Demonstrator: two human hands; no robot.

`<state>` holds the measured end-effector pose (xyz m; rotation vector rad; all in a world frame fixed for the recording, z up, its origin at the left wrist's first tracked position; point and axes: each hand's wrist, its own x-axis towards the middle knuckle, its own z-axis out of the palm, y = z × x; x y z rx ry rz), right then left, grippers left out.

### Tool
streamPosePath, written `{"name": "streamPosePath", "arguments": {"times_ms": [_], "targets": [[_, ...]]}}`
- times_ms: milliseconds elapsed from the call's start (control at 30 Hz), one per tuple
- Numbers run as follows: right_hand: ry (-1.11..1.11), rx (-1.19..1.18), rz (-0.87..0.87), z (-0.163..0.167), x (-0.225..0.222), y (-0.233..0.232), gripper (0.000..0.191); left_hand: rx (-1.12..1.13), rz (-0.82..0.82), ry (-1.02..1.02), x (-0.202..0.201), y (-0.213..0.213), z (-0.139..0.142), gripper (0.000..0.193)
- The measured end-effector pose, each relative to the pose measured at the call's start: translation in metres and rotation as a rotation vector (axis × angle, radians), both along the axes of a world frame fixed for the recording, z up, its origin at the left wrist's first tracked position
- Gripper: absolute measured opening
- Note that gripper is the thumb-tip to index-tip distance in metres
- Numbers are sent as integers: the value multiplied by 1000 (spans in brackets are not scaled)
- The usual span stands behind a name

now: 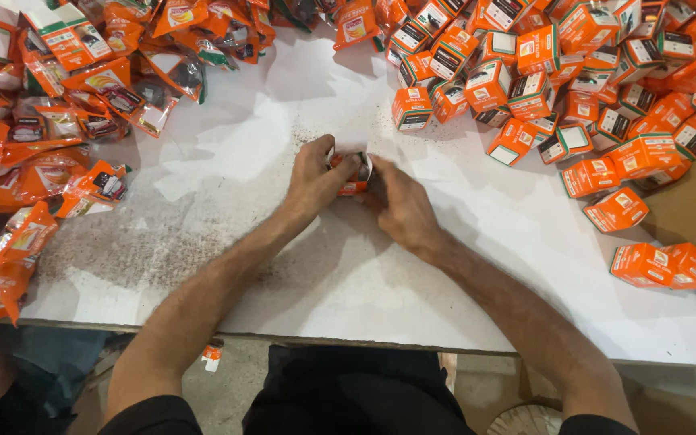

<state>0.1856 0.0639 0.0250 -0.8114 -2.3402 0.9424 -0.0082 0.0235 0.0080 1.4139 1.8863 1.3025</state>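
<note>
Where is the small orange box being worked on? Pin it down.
In the head view, the small orange box sits mid-table, gripped between the left hand and right hand, below the pile of orange boxes.

Small orange cardboard boxes (pixel 573 89) heaped top right, crinkly orange plastic pouches (pixel 66 105) piled left (one small orange pack (pixel 354 173) mid-table, held).
</note>
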Motion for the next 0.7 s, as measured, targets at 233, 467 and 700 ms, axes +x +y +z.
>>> {"name": "streamPosePath", "arguments": {"times_ms": [233, 467, 700], "targets": [[-80, 583, 52, 5, -4, -8, 70, -134, -313, -592, -15, -15, 6, 34], [-64, 583, 51, 6, -5, -6, 63, -189, -324, -789, -25, -20, 23, 26], [37, 617, 74, -6, -8, -4, 60, 85, 26, 239, 9, -16, 5, 15]]}}
